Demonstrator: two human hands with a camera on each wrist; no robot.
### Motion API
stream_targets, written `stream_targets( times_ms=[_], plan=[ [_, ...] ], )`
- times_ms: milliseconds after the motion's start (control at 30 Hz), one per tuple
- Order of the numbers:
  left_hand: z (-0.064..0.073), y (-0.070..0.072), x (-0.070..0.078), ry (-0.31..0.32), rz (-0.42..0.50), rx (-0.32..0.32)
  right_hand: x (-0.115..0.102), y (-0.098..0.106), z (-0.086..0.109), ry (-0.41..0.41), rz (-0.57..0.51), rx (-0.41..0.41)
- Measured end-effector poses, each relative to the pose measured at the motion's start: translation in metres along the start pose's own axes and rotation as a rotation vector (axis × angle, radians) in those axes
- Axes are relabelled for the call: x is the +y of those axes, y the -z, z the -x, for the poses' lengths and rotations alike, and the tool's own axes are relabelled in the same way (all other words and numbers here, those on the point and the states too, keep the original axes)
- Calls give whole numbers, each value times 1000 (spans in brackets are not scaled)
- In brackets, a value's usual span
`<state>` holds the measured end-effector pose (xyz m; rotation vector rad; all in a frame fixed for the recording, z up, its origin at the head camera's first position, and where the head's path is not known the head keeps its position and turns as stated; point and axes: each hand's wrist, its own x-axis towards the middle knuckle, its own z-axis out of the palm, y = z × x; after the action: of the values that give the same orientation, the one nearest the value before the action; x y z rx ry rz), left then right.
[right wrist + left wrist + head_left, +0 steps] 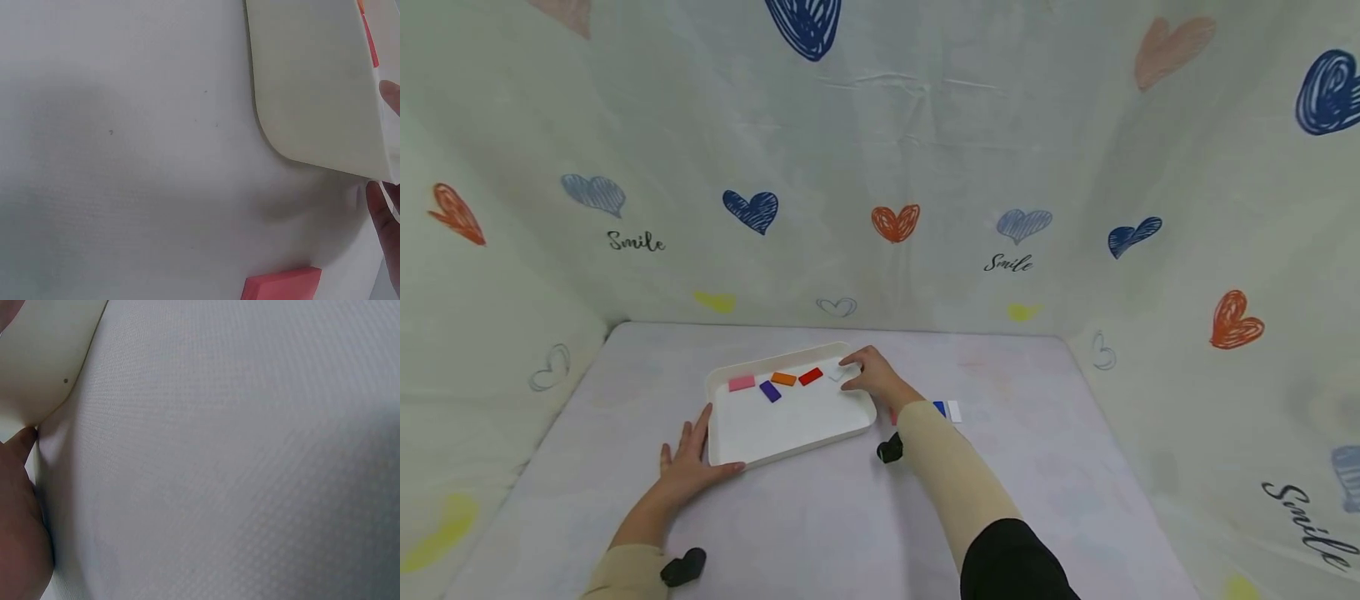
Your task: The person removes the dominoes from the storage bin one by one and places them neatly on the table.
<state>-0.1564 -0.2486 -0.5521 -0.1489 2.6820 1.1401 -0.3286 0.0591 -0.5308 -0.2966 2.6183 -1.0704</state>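
A white tray (pixel 805 447) lies slightly slanted on the table. My left hand (pixel 685 477) spreads around its near left corner, thumb along the front side and fingers by the left side. My right hand (pixel 880 377) reaches over the tray's right end, thumb and forefinger parted near a pale block (pixel 837 374). In the right wrist view, some of its fingers (pixel 382 209) are outside the tray wall. To the left, inside the tray, lie a red block (pixel 811 377), an orange block (pixel 784 379), a purple block (pixel 771 391) and a pink block (pixel 742 382).
Right of the tray, partly behind the right forearm, are a blue block (pixel 940 407), a white block (pixel 954 412) and a pinkish-red block (pixel 284 285). A heart-printed cloth (pixel 940 275) stands behind the table (pixel 820 533).
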Motion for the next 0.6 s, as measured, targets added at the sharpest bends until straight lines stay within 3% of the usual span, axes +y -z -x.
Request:
stream_targets(
  times_ms=[600],
  plan=[
    [2,0,2,-11,-9,14,-7,-5,-12,-34,138,-39]
  ],
)
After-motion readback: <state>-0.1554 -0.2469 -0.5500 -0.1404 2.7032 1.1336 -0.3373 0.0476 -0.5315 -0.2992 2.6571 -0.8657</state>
